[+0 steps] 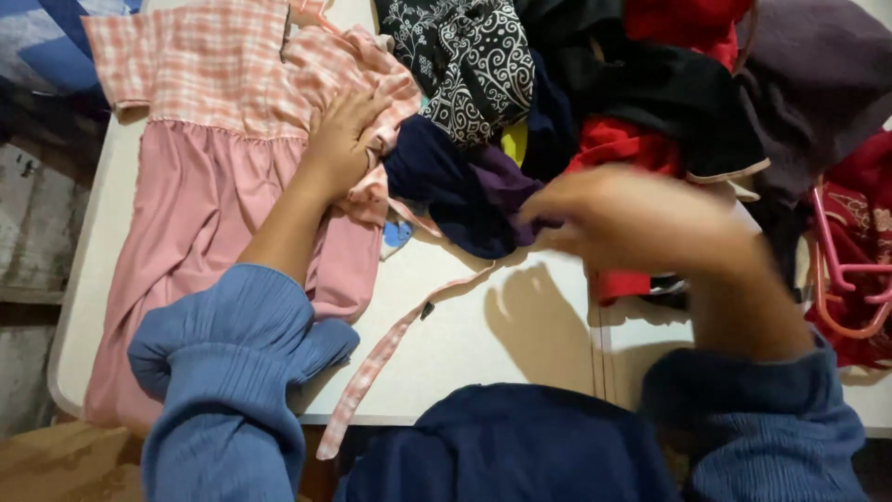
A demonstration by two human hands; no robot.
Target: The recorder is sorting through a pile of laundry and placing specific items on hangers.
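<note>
Pink fabric fills the left of my view: a dress (223,177) with a checked top and plain pink skirt lies spread flat on the pale table (520,344), its skirt running toward the near left corner. A checked sash (390,349) trails from its waist across the bare tabletop to the front edge. My left hand (344,139) lies palm down on the dress's bodice at its right side, fingers spread and flat, pressing the cloth rather than gripping it. Just beside that hand starts a heap of clothes (595,84): a black-and-white patterned piece, dark navy and purple cloth, then red and black garments. My right hand (632,218) hovers blurred at the near edge of the heap, fingertips at the navy-purple cloth; I cannot tell whether it has closed on anything. Far right, pink hangers (841,279) rest against red cloth.
</note>
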